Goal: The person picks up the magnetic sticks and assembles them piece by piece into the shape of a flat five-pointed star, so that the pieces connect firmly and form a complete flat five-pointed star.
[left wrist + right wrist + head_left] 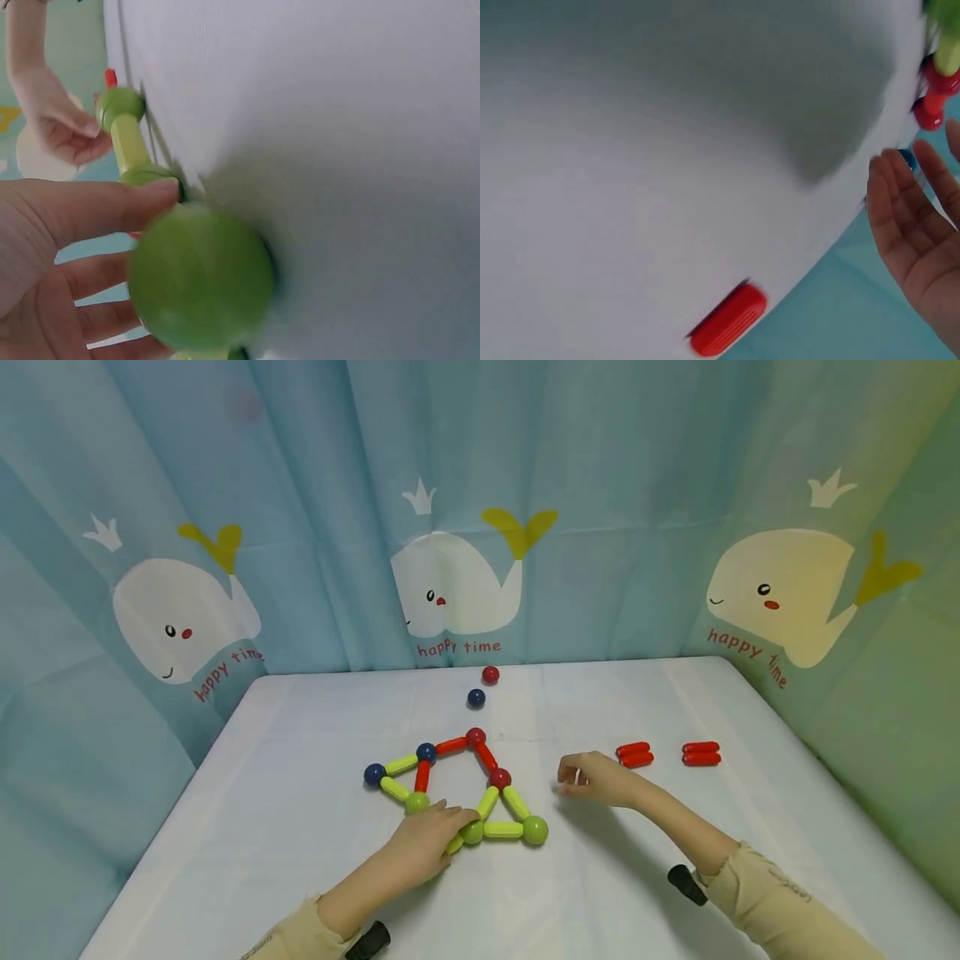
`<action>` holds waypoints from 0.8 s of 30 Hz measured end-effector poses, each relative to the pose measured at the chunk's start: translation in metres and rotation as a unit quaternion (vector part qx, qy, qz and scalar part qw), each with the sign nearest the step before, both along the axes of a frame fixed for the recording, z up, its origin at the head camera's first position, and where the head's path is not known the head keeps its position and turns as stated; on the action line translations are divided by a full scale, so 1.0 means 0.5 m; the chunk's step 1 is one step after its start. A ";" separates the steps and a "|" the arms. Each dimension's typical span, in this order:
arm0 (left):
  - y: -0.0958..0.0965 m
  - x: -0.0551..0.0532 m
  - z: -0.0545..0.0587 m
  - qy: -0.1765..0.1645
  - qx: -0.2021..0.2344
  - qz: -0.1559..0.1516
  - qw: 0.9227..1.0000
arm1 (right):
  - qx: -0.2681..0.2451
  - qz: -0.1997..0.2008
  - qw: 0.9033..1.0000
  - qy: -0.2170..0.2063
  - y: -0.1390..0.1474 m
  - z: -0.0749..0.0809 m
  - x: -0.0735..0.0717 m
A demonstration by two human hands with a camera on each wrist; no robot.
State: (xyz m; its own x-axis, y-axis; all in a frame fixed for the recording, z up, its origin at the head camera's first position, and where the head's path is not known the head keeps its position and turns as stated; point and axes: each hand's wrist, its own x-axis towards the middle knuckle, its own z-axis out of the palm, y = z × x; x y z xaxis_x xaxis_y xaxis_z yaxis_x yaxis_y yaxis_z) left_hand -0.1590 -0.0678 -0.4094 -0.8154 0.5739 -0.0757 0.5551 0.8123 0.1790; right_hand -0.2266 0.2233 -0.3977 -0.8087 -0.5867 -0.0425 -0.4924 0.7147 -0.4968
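Note:
A flat frame of magnetic rods and balls lies on the white table. A blue ball (426,752), a red ball (476,737) and a green ball (535,830) mark some of its corners. My left hand (423,847) reaches over its near side, thumb and fingers pinching a yellow-green rod (455,843) beside another green ball (472,832). In the left wrist view, a large green ball (201,277) hides part of the fingers. To the right of the frame, my right hand (603,779) hovers above the table, fingers loosely bent and holding nothing.
Two pairs of red rods (636,755) (701,753) lie right of the frame, beyond the right hand. Behind it, a loose blue ball (476,698) and a loose red ball (491,675) stand near the table's far edge. A whale-print curtain (322,527) surrounds the table (247,793).

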 end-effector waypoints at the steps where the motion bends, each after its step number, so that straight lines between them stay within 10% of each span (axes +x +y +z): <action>1: -0.005 0.000 0.000 0.001 0.007 0.002 1.000 | 0.003 -0.007 1.000 0.014 0.007 -0.001 -0.002; 10: -0.047 -0.005 -0.013 0.031 0.065 -0.009 0.997 | 0.014 -0.080 0.987 0.141 0.081 -0.018 -0.021; 24: -0.120 -0.036 -0.028 0.024 0.098 -0.035 0.994 | 0.042 -0.101 0.981 0.163 0.157 -0.026 -0.040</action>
